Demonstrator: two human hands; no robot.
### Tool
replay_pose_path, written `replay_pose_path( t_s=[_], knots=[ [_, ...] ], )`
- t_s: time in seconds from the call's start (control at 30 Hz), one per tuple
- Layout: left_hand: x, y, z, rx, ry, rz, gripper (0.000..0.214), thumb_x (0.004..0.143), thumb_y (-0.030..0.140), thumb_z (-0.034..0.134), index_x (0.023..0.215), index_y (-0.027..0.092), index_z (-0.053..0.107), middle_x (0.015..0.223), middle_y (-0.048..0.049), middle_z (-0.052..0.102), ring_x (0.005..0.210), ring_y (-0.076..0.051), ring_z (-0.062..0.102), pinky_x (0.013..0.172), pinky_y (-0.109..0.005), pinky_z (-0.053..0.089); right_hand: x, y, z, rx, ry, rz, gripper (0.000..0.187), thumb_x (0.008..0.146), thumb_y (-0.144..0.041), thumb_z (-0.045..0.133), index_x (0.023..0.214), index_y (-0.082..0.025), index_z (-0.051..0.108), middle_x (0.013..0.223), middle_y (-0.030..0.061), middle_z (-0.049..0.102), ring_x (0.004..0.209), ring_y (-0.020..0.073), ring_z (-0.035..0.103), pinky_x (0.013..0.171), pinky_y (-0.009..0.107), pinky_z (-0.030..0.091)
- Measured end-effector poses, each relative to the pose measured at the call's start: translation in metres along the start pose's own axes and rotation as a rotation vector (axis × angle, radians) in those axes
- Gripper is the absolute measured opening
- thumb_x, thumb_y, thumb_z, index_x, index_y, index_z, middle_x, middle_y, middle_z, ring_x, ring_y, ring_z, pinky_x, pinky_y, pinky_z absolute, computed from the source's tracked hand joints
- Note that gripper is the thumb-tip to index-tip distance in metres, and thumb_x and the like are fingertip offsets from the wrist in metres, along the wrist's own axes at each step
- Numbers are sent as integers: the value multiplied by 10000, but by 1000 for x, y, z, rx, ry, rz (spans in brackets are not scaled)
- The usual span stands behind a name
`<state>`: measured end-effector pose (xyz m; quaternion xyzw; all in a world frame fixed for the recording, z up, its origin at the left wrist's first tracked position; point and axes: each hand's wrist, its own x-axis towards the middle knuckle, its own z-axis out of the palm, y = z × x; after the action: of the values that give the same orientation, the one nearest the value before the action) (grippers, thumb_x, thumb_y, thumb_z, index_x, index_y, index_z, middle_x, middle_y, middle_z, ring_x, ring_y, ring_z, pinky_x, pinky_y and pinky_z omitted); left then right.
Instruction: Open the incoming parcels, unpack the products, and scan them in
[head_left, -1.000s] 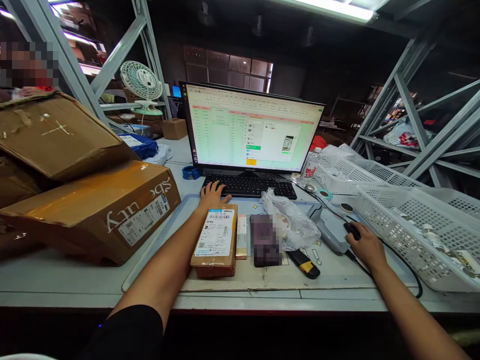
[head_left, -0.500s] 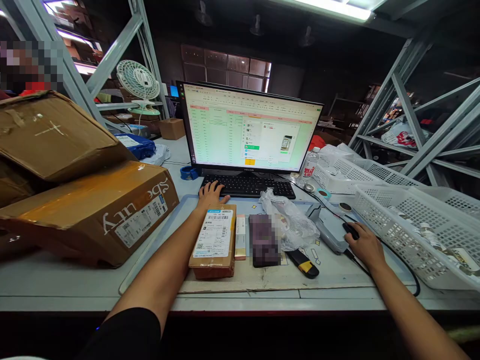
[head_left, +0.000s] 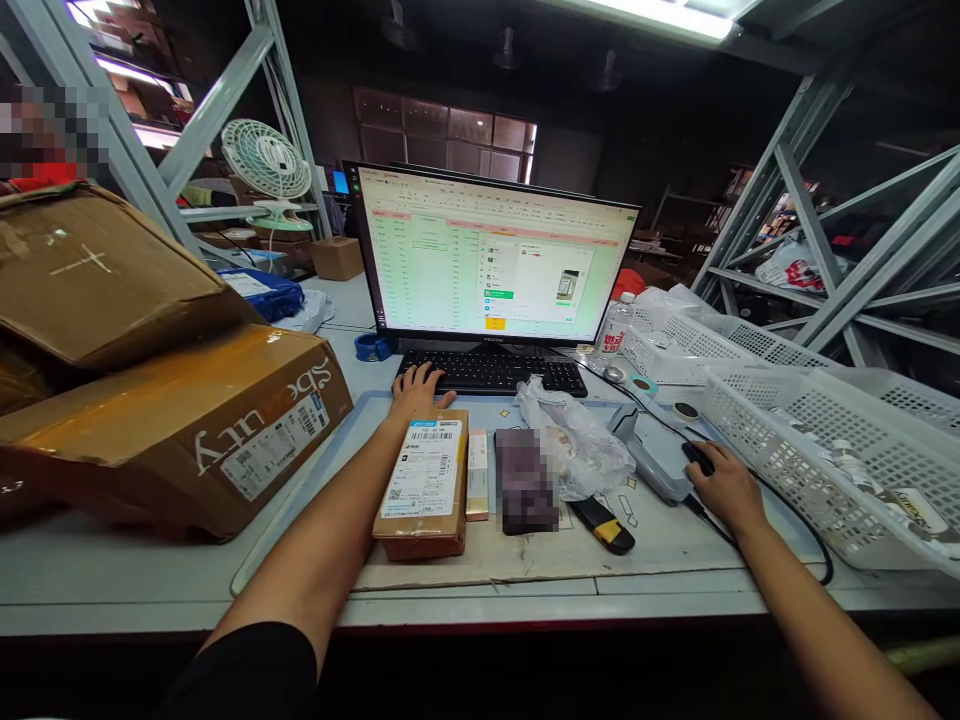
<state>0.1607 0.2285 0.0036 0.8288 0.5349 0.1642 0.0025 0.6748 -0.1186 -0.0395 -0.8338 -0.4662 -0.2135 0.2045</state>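
Black keyboard below the lit monitor: the left hand lies on its left end, fingers spread flat. The right hand is cupped over the mouse (mostly hidden), well right of the keyboard. Labelled parcel just beside the left forearm.

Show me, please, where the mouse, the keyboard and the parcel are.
mouse [head_left: 697,456]: head view, its black front end, the part left uncovered.
keyboard [head_left: 510,372]: head view, the middle of the keys.
parcel [head_left: 424,470]: head view, its white label on top.
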Motion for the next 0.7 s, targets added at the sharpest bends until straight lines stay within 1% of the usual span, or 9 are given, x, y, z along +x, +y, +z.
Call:
replay_pose_path(
  t_s=[0.17, 0.33, 0.53, 0.7],
  knots=[
    [1, -1, 1, 5, 0, -2, 666, 1036, 592, 453, 1597, 237, 499, 1758, -121, 319, 1618, -407, 241, 1307, -594, 229, 0, 0, 0, -17, -5, 33, 476, 941, -399, 512, 1324, -219, 729, 1412, 113, 691, 1184, 333, 680, 975, 468, 567],
    [1, -2, 1, 3, -2, 8, 673, 1037, 608, 425, 1594, 239, 500, 1763, -124, 310, 1618, -421, 234, 1296, -610, 237, -1, -4, -3, 13, 26, 0, 441, 924, -358, 549, 1298, -224, 740, 1363, 113, 704, 1143, 317, 675, 1004, 459, 557],
    [0, -2, 0, 6, -3, 11, 674, 1037, 602, 420, 1597, 232, 492, 1759, -129, 316, 1616, -412, 243, 1300, -599, 236, -1, -8, -9, -29, -10, -16, 455, 961, -367, 496, 1322, -210, 725, 1396, 106, 692, 1155, 318, 682, 955, 440, 557],
    [1, -5, 5, 0, 19, 23, 667, 1042, 608, 410, 1594, 245, 496, 1756, -129, 323, 1622, -409, 232, 1298, -598, 238, -1, -8, -10, -46, -47, 10, 467, 961, -394, 506, 1338, -218, 718, 1413, 103, 691, 1180, 333, 683, 922, 441, 560]
  ],
)
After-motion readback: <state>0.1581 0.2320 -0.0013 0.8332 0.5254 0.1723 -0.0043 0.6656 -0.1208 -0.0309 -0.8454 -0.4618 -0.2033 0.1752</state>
